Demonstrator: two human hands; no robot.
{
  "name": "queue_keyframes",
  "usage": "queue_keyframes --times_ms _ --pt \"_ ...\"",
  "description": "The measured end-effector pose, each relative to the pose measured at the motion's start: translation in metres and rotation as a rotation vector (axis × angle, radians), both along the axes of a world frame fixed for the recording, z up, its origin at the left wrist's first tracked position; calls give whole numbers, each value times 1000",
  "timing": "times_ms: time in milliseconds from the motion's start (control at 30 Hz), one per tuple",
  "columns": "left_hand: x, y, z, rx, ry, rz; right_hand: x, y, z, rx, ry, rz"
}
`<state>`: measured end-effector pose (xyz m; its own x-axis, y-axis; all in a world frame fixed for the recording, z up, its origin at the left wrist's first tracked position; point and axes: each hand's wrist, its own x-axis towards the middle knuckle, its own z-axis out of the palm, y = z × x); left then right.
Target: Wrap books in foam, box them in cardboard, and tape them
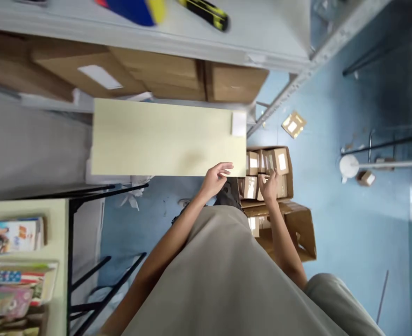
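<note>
Below, right hand (269, 185) fingers spread open on small boxes (267, 173); left hand (216, 178) loosely curled, empty.

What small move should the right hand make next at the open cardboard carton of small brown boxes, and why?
Probably close the right hand around the small brown box under its fingertips. The hand rests on the packed boxes inside the open cardboard carton on the blue floor, with nothing gripped. The left hand, empty, hovers near the pale yellow tabletop.

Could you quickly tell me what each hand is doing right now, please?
Left hand: open, empty, by the pale table edge.
Right hand: reaching onto small boxes; grip cannot be told.
</note>
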<state>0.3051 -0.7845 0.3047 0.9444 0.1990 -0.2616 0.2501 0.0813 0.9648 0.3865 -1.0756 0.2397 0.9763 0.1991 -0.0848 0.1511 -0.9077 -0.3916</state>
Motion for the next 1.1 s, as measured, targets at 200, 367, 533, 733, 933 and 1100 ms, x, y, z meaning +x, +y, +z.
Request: queue_keyframes --times_ms 200,367,533,733,933,1100 --pt "-103 118 36 -60 -116 314 -40 185 83 384 -149 339" --pt "-216 208 43 -43 -170 617 -123 334 113 504 -25 626" --pt "-330 265 37 -86 -162 1043 -212 443 123 466 197 922" --pt "-440 298 19 -107 -76 1462 -289 549 113 369 313 1288" --pt "-522 336 8 -170 16 1718 -366 658 91 319 550 1484" --pt "-575 376 2 -204 118 1858 -425 749 69 224 702 1617"
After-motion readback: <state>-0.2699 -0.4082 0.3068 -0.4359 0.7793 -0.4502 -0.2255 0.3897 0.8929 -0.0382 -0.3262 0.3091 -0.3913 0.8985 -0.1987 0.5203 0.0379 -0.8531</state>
